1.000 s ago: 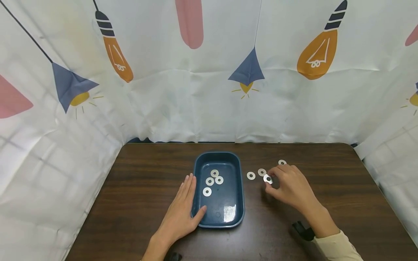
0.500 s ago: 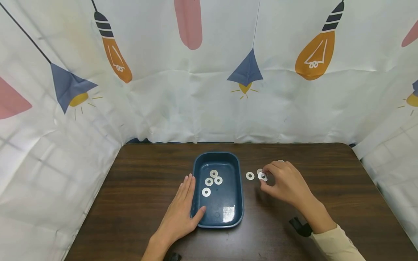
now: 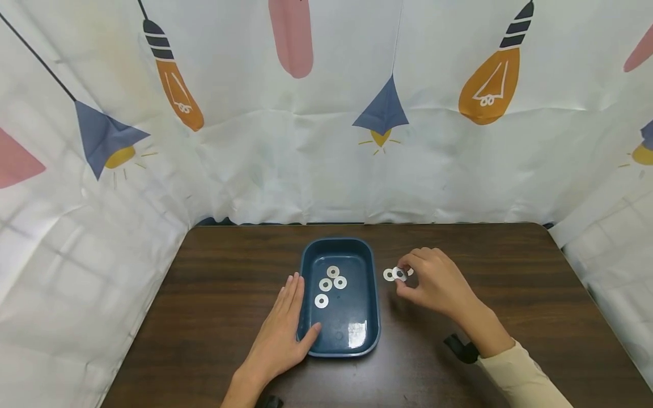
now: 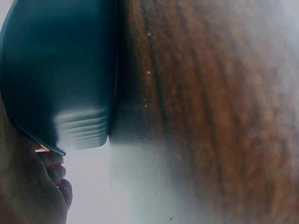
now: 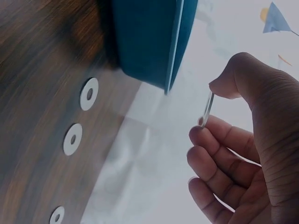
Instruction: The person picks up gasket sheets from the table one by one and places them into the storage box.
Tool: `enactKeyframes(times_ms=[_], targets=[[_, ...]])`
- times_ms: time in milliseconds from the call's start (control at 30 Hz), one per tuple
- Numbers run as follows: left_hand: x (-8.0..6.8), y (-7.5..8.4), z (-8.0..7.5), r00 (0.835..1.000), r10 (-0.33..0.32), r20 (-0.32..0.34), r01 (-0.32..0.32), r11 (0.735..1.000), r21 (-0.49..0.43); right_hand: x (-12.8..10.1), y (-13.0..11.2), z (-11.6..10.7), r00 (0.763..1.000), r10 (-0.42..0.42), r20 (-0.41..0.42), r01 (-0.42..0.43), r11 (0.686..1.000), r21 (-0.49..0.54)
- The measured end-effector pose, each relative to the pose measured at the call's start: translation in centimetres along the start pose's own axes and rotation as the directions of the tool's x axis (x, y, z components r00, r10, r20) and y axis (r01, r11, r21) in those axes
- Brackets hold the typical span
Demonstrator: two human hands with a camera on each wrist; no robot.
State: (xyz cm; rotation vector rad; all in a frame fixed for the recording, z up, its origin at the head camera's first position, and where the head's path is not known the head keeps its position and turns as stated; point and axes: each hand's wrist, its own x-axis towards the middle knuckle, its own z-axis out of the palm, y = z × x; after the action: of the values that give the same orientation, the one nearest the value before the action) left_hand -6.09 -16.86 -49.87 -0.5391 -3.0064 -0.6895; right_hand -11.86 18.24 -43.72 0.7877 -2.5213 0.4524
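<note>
Moved: right hand [image 3: 433,280] has carried its washer [image 3: 399,274] left from the loose group toward the tray [image 3: 311,272]; left hand [image 3: 283,334] has stayed put.
Washers in tray: 4, flat on the tray floor [image 3: 333,283].
Washers on table: 3 show in the right wrist view [image 5: 72,139]; in the head view, 1 lies clear [image 3: 389,275] and the hand partly covers the others.
Held washer: 1, pinched on edge between thumb and forefinger, above the table [image 3: 204,317] just right of the tray.
Right hand pose: fingers curled, gripping the washer, wrist on the table's right half.
Left hand pose: flat, fingers straight, relaxed, pressing the tray's left wall, thumb at its near corner.
</note>
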Motion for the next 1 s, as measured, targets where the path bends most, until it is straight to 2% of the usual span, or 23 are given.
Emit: enactKeyframes(times_ms=[367, 567, 767, 1000], targets=[[-0.2, 0.0, 0.3, 0.999, 0.016, -0.04, -0.016, 1.0, 0.003, 1.2, -1.1, 0.1, 0.999, -0.011, 0.045, 0.01, 1.0, 0.016], [-0.1, -0.1, 0.3, 0.999, 0.016, -0.041, -0.015, 1.0, 0.016, 1.8, -1.7, 0.4, 0.999, -0.025, 0.041, 0.025, 1.0, 0.009], [-0.2, -0.1, 0.3, 0.999, 0.01, -0.033, -0.01, 1.0, 0.0, 2.2, -2.4, 0.6, 0.997, -0.004, 0.081, 0.003, 1.0, 0.012], [-0.1, -0.1, 0.1, 1.0, 0.004, -0.021, -0.004, 1.0, 0.006, 3.0, -2.9, 1.0, 0.996, -0.031, 0.089, 0.03, 0.999, 0.019]])
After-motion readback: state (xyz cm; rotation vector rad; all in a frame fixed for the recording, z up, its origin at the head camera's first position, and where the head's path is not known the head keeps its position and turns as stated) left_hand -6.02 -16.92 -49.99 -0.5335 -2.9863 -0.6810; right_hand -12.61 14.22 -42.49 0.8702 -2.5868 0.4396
